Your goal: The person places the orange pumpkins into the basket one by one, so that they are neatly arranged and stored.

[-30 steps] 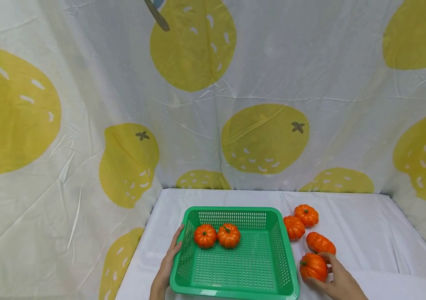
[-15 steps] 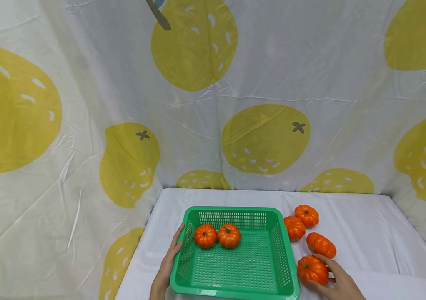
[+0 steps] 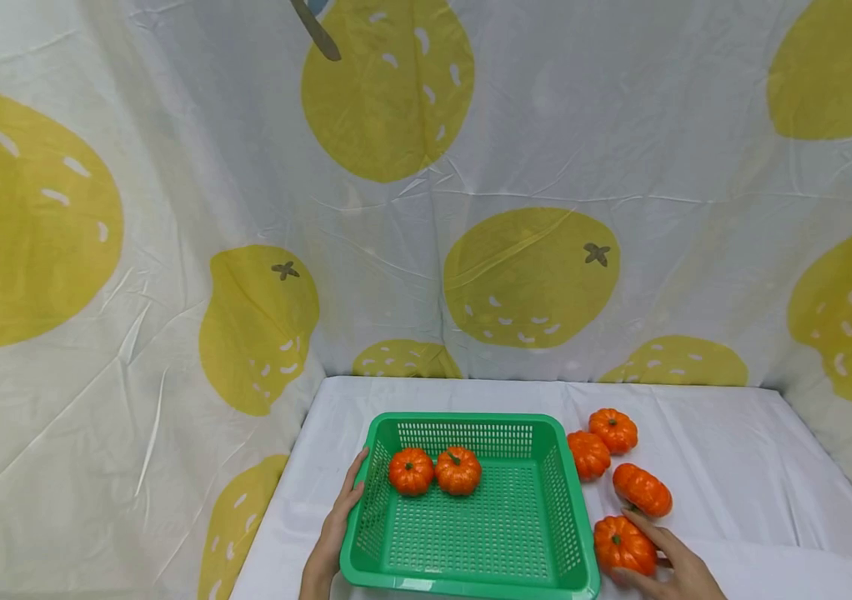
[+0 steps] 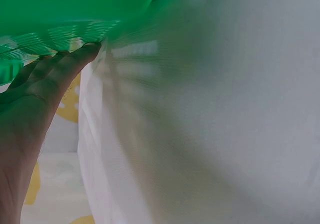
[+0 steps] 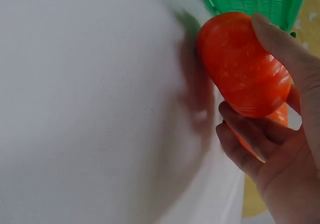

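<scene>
My right hand [image 3: 675, 568] is around an orange toy pumpkin [image 3: 619, 546] on the white cloth, just right of the green plastic basket [image 3: 583, 533]. In the right wrist view, the thumb [image 5: 282, 43] lies along one side of this pumpkin [image 5: 237, 58] and fingertips meet its opposite edge. My left hand [image 3: 332, 529] rests along the basket's left outer wall with its fingers extended; the left wrist view shows those fingers [image 4: 70, 66] against the slotted side. Two orange pumpkins, a left one [image 3: 411, 472] and a right one [image 3: 458, 472], sit side by side inside the basket.
Three more pumpkins lie right of the basket: one by its rim [image 3: 588, 456], one farther back [image 3: 613, 431], and one on its side [image 3: 643, 489] close behind the right hand. Lemon-printed cloth [image 3: 531, 275] hangs behind and beside the table [image 3: 741, 467].
The pumpkin at my right hand has turned slightly and shifted a little toward the near side and left, the hand moving with it. My left hand and the basket stay put.
</scene>
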`<state>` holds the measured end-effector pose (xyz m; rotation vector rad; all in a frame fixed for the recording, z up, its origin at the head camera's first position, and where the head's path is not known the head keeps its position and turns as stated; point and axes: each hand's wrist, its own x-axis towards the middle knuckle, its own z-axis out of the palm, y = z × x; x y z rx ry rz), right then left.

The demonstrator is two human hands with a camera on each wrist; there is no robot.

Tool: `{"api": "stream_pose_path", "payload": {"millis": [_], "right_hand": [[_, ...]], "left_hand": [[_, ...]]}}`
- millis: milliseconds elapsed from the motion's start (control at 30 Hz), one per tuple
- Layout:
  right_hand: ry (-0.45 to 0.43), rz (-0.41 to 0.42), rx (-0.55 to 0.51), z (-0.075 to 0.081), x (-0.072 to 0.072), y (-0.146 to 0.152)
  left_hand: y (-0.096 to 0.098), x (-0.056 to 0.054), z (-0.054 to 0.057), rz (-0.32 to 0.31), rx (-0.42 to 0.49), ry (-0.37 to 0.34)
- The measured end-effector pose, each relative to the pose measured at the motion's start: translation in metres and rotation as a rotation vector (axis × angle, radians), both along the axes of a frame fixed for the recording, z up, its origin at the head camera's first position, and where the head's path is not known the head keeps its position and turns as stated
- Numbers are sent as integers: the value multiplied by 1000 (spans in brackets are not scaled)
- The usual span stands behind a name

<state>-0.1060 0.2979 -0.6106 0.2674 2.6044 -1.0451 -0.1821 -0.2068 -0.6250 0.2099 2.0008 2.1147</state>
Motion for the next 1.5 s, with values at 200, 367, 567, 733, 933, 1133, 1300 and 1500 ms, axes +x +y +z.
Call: {"api": "stream_pose_path", "payload": {"millis": [200,367,567,733,933,1133,1300,1500], "right_hand": [[-12,-40,-17,6,1,3],[115,-36,-11,21,-1,7],[354,-73,21,41,-8,4],[525,-126,8,53,-19,-4],[569,-136,-50,68,-36,-19],[590,-101,-119,80,-50,-42],[578,-65,-191,83,-60,-60],[549,-28,-236,82,-71,-78]], "left_hand": [[0,0,0,2,1,-9],[0,0,0,-3,5,-11],[0,0,0,-6,11,-12],[0,-1,1,-6,16,-11],[0,0,1,-12,4,-5],[-1,0,1,4,1,-5],[0,0,0,1,-1,-4],[0,0,0,7,0,-7]]}}
